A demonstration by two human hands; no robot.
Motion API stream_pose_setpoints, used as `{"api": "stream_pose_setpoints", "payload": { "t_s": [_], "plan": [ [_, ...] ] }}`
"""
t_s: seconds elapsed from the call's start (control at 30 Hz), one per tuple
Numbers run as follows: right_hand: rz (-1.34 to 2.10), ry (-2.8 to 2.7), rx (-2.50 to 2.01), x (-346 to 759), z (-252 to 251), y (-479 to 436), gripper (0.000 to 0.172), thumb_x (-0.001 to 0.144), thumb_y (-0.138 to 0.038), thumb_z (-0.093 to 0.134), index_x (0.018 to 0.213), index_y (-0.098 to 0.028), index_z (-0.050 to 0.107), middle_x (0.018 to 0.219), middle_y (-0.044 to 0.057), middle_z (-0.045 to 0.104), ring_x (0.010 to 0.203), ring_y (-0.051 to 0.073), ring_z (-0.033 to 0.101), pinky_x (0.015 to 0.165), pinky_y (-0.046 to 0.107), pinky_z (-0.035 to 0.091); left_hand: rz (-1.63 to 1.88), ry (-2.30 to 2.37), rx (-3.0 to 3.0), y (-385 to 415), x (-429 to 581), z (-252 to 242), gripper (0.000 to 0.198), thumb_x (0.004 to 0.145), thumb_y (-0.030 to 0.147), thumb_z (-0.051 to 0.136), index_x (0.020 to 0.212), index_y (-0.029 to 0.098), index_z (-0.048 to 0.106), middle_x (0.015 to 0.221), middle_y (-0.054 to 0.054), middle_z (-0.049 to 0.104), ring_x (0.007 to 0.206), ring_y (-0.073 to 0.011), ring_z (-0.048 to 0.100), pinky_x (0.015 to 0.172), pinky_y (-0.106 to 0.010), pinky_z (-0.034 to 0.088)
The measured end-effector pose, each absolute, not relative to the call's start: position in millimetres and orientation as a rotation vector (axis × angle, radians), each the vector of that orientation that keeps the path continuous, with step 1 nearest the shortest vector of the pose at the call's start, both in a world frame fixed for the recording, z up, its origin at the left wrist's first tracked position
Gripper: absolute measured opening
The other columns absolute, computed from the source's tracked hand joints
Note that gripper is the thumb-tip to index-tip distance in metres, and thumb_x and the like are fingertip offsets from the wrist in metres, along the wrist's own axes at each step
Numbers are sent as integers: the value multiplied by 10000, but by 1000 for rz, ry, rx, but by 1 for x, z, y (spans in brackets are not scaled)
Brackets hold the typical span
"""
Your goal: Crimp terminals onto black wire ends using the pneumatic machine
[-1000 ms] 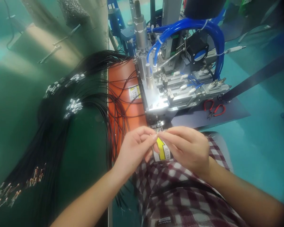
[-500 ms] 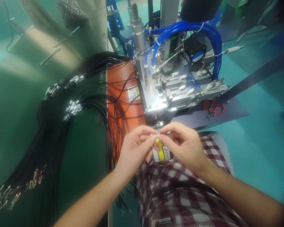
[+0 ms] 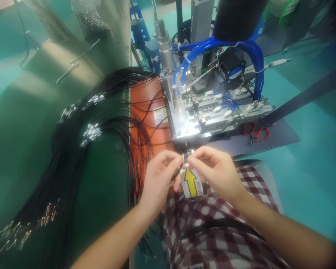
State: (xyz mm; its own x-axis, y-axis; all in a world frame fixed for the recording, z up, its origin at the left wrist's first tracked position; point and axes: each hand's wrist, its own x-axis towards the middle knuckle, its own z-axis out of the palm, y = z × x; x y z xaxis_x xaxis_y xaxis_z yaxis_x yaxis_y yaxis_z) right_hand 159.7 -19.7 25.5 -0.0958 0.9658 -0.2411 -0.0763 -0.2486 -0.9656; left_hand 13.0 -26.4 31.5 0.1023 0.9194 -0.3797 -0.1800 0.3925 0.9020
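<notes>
Fingertips of the right hand (image 3: 222, 173) now stand slightly apart from those of the left hand (image 3: 158, 177), where half a second earlier the two met; the yellow arrow label (image 3: 190, 183) below them shows more fully. Between the hands, just in front of the machine (image 3: 182, 127), is the end of a thin black cable (image 3: 179, 171), its pale, fine inner wires (image 3: 182, 157) projecting upward. The left fingers pinch it close to this end. The right thumb and forefinger come nearly together beside the wires; whether they grip anything cannot be told.

The cable appears light and flexible, its jacket probably smooth; the inner wires look softer and easily bent or splayed. The jacket just behind the exposed wires seems the firmest hold, with only a light fingertip pinch for single strands.

To the left, loose black cables cross an orange sheet (image 3: 145, 95). Beyond it, on the green surface (image 3: 106, 209), lie cable bundles (image 3: 72, 164) with clustered silvery ends (image 3: 91, 133) and, lower, coppery ends (image 3: 49, 215). Blue tubes (image 3: 258, 63) arch over the machine; red-handled pliers (image 3: 250, 140) lie to its right.
</notes>
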Motion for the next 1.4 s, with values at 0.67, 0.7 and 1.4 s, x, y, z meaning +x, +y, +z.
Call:
{"api": "stream_pose_setpoints", "payload": {
  "t_s": [0.67,0.7,1.4],
  "plan": [
    [1737,-902,-1255,166,24,-24,218,703,-312,766,752,-160,618,454,-94,480,355,40,354,361,174,307,908,1239,842,-32,19,32,195,860,359,629,784,199,549,441,74,455,415,-70,388,460,-192,367],
    [1730,-890,-1255,165,24,-24,218,694,-309,773,737,-161,619,450,-95,479,352,39,348,357,177,302,909,1239,852,-32,19,32,197,861,358,629,783,198,547,446,75,451,418,-67,380,462,-191,365],
    [1727,-799,-1182,162,25,-36,187,774,-282,721,690,-173,594,440,-87,482,379,44,395,393,172,338,865,1128,794,-31,13,37,184,818,345,684,843,169,637,505,65,433,476,-52,357,485,-187,303]
  ]
}}
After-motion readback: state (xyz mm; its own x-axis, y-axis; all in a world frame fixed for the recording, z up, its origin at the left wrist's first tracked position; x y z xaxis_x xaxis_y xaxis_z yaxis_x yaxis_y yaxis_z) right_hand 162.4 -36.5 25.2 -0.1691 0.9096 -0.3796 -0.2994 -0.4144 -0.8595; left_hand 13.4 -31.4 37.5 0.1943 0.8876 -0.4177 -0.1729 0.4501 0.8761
